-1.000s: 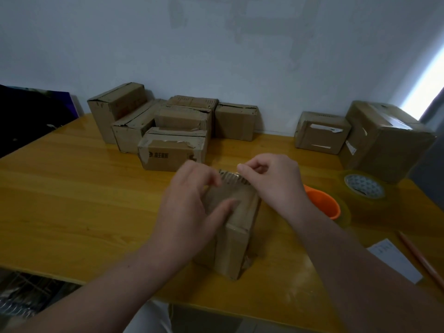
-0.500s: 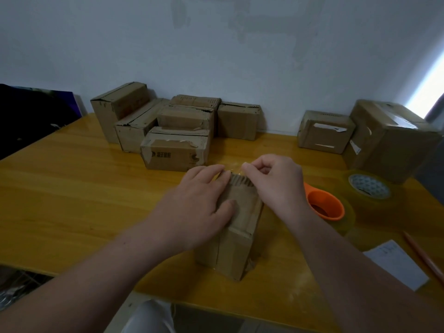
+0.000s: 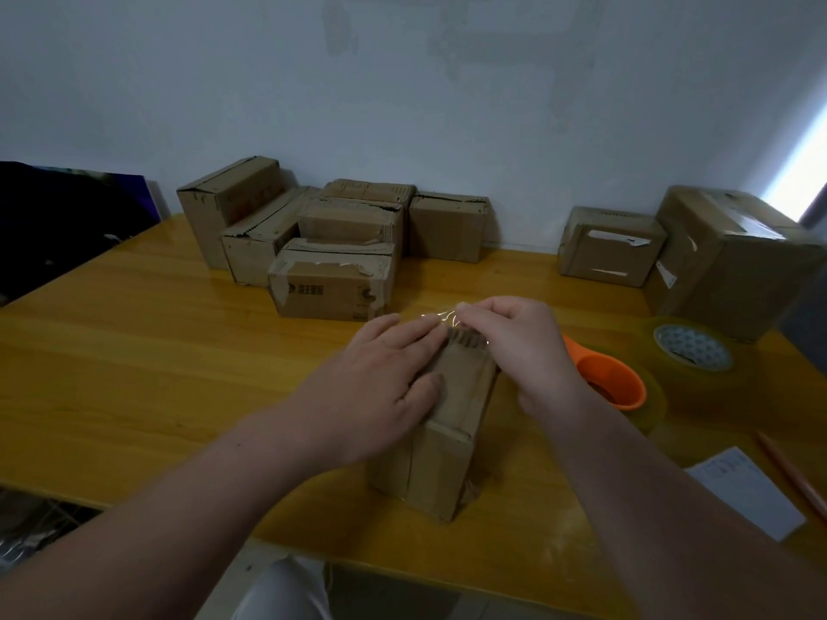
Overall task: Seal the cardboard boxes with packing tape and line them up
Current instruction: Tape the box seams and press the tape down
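Small box point(image 3: 441, 454), centre-front of table point(image 3: 134, 351): top is pressed by left hand point(image 3: 376, 387), fingers straight, apparently to steady it; tape end point(image 3: 441, 315) is pinched by right hand point(image 3: 514, 346) at far edge, presumably for sticking down.

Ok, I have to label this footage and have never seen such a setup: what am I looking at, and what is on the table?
No machine: the one picture comes from a camera worn on a person's head, looking forward and down at their bare hands. The left hand lies flat on top of a cardboard box standing on the wooden table. The right hand pinches a strip of clear tape at the box's far top edge. To its right lie a tape roll with an orange core, a second tape roll and a white paper slip. By the wall sit a cluster of boxes on the left and two more boxes on the right.
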Demonstrator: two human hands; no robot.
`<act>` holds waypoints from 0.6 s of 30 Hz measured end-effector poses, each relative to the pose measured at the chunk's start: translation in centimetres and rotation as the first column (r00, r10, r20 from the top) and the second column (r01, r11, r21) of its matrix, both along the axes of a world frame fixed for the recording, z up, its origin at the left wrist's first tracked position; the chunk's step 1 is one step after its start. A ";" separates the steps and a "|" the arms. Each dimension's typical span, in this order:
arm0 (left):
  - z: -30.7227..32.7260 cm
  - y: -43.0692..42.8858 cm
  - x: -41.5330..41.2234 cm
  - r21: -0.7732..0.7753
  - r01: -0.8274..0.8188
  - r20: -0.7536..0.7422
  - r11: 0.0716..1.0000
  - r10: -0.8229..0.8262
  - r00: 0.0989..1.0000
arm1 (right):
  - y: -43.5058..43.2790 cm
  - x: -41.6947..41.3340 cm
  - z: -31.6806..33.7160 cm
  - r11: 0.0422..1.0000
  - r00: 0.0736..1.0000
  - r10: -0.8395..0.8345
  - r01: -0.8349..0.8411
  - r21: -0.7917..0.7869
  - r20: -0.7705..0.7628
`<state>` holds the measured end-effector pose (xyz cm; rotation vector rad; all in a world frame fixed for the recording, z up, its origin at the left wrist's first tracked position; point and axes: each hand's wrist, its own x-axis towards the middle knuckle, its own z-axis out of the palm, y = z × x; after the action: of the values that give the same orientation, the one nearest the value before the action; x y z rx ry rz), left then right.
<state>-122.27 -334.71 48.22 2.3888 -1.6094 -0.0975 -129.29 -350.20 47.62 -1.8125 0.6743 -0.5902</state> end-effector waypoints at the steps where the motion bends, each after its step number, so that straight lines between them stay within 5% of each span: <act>1: 0.0 0.0 0.1 -0.001 0.004 -0.021 1.000 -0.004 1.000 | 0.0 -0.1 0.1 0.999 1.000 0.024 -0.024 0.032 -0.010; 8: -1.1 0.5 -0.6 -0.447 -0.029 0.092 0.894 0.078 0.993 | -0.8 -1.0 -0.3 0.960 0.957 0.265 -0.250 0.130 -0.115; 11: -1.4 0.7 -0.7 -0.487 -0.050 0.036 0.872 0.077 0.996 | -0.9 -1.3 -0.5 0.945 0.940 0.320 -0.309 0.106 -0.116; 15: -1.4 1.4 0.7 -0.460 0.000 -0.099 0.888 -0.051 0.994 | -1.0 -1.9 -0.1 0.903 0.906 0.375 -0.405 -0.147 -0.194; 18: -1.8 2.2 2.1 -0.443 0.045 -0.179 0.896 -0.138 0.974 | -1.5 -2.1 -0.4 0.677 0.842 0.426 -0.540 -0.500 -0.332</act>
<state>-120.17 -332.46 46.41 1.8958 -1.4634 0.0005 -131.40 -351.66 47.24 -2.5320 0.0837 -0.2614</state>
